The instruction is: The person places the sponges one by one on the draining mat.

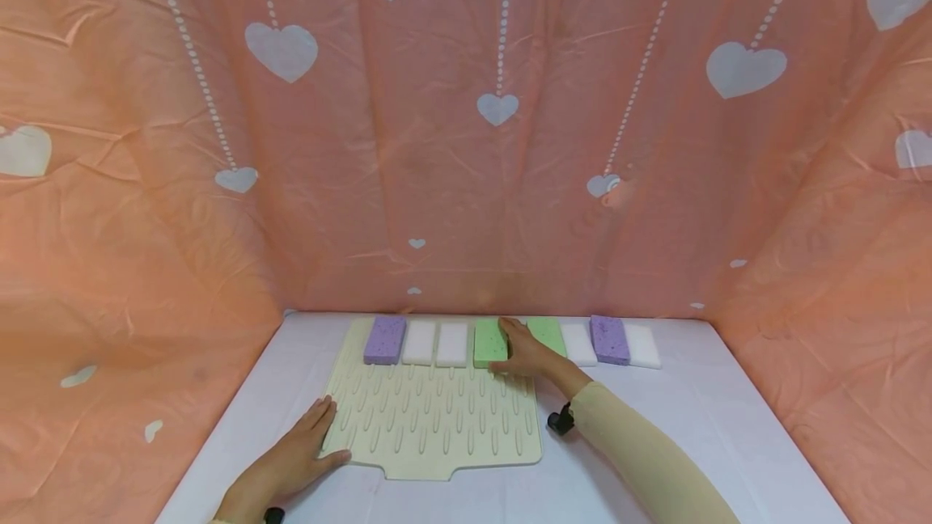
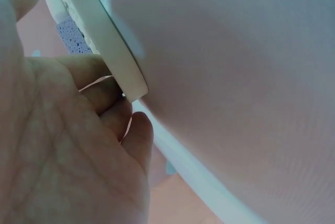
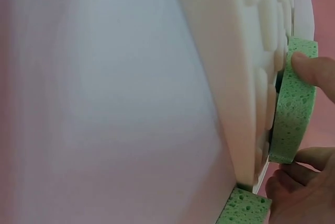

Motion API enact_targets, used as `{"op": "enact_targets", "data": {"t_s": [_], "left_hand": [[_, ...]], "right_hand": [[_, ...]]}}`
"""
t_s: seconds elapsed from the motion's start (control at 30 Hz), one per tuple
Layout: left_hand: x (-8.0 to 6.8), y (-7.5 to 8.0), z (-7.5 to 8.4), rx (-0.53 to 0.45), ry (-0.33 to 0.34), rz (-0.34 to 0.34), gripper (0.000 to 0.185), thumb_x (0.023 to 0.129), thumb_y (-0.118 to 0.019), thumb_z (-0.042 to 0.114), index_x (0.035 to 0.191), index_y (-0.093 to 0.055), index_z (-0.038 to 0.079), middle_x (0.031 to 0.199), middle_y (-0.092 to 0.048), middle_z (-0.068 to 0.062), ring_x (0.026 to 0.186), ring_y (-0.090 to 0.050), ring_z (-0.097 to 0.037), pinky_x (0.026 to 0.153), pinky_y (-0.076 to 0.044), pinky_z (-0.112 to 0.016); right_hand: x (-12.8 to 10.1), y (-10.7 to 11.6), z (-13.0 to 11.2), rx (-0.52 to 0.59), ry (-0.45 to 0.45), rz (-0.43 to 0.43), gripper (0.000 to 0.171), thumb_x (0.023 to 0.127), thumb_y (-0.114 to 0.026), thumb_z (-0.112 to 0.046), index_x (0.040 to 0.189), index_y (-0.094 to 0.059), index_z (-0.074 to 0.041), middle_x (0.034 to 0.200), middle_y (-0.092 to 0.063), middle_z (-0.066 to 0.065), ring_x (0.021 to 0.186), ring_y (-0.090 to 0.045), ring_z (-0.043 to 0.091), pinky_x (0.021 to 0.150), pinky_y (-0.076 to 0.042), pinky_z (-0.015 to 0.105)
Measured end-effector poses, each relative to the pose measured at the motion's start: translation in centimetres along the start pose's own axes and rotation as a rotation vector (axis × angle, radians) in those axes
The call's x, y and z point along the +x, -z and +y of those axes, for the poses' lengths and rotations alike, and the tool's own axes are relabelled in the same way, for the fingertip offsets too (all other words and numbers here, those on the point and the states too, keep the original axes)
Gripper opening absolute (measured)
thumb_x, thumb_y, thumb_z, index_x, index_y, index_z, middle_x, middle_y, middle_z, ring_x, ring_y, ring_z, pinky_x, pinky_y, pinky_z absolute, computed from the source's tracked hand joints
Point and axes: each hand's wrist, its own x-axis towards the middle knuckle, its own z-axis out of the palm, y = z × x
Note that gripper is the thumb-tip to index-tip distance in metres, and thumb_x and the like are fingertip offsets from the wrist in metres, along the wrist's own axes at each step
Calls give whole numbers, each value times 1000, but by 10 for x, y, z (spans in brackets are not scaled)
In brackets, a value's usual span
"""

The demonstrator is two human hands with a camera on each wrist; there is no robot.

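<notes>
A cream ridged mat lies on the white table. My left hand rests at its front left corner, fingers extended along the left edge and thumb by the front edge. Near the mat's back right corner, my right hand grips a green sponge between thumb and fingers. In the right wrist view that sponge stands close over the mat's ridges, with a dark gap under part of it. To its left on the mat, a purple sponge and two white sponges form a row.
Right of the mat, a second green sponge, a white sponge, another purple sponge and a further white sponge line the table's back. An orange curtain with hearts encloses the table at the back and sides.
</notes>
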Motion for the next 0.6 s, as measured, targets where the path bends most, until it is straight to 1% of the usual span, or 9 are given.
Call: {"op": "enact_targets", "data": {"t_s": [0.17,0.33,0.47,0.6], "left_hand": [[0,0,1,5,-12,9,104,95,-79,51,159,-33,-16,170,-25,-36,159,-18,-55,124,-27,-68],[-1,-1,-1,-5,-30,15,104,94,-79,51,158,-34,-17,169,-26,-37,158,-20,-55,123,-28,-69],[-1,-2,-4,-1,-41,20,103,94,-79,51,158,-35,-18,168,-27,-38,157,-21,-57,123,-29,-68],[-2,-2,-4,9,-46,28,103,95,-78,52,158,-35,-17,168,-27,-38,157,-22,-57,122,-29,-68]], "right_hand": [[1,2,1,-12,13,-11,107,94,-86,-34,165,-21,12,171,-26,32,161,-23,46,129,-24,60],[-2,3,1,-14,23,-18,109,93,-86,-36,164,-21,13,172,-24,32,161,-22,47,129,-25,60],[-5,5,0,-14,52,-5,109,93,-86,-37,164,-21,14,171,-24,34,160,-23,49,128,-27,62],[-8,9,0,-32,101,42,107,93,-86,-36,163,-23,15,169,-28,35,159,-24,51,127,-27,64]]}}
